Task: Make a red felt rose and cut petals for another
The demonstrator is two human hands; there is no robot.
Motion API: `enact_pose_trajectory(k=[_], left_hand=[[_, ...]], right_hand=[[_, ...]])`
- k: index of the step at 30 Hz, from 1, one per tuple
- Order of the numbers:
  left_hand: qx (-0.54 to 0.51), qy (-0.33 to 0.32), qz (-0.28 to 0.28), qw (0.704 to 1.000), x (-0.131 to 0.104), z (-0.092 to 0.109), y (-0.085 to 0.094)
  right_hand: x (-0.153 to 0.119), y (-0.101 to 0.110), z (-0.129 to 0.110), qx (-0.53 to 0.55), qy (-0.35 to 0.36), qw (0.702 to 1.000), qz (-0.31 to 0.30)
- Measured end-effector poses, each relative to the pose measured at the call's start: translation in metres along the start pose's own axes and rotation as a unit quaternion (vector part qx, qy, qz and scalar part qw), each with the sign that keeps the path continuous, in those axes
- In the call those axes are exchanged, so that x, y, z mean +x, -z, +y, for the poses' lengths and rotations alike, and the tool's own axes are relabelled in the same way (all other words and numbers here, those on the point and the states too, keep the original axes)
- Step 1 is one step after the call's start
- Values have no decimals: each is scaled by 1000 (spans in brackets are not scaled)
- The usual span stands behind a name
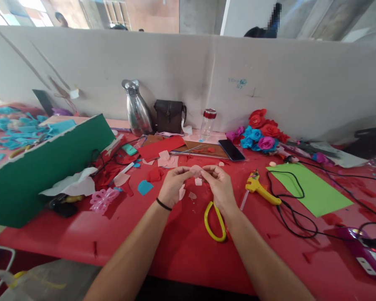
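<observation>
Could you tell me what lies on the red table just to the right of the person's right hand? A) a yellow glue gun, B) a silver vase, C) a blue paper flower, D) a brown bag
A: the yellow glue gun lies on the red table just right of the right hand, which pinches a pink paper piece together with the left hand.

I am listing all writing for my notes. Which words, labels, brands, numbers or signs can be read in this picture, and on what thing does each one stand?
No text can be read.
Blue scribble on the white partition wall: too small and blurred to read.
Jar with red lid: no readable label.
Yellow glue gun: no readable marking.
</observation>
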State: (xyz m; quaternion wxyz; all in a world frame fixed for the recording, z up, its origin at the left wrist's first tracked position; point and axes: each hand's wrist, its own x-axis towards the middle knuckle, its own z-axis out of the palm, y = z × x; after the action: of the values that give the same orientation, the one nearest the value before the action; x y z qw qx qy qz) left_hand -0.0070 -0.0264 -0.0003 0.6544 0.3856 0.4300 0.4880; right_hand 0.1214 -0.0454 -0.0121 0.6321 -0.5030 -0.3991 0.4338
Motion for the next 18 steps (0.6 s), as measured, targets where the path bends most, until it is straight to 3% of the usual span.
enact_pose_trajectory(k=[3, 4, 6, 8, 11, 18], left_hand=[[-32, 16, 10, 999, 2, 1, 4], [-42, 22, 10, 999, 2, 2, 6], [-62, 29, 11, 998, 2, 4, 7], [-72, 29, 7, 997, 2, 5, 8], [-69, 25, -3, 997, 2, 4, 9], [-9, 8, -23, 1000, 15, -6, 19]], right_hand=[[-13, 26, -7, -182, 50, 982, -16], [-20, 37, -9, -276, 57, 959, -43], [-35, 59, -10, -458, 52, 883, -86], [-50, 73, -8, -566, 43, 815, -115], [-63, 78, -2, -627, 32, 765, -143], [-61, 58, -18, -682, -58, 722, -99]])
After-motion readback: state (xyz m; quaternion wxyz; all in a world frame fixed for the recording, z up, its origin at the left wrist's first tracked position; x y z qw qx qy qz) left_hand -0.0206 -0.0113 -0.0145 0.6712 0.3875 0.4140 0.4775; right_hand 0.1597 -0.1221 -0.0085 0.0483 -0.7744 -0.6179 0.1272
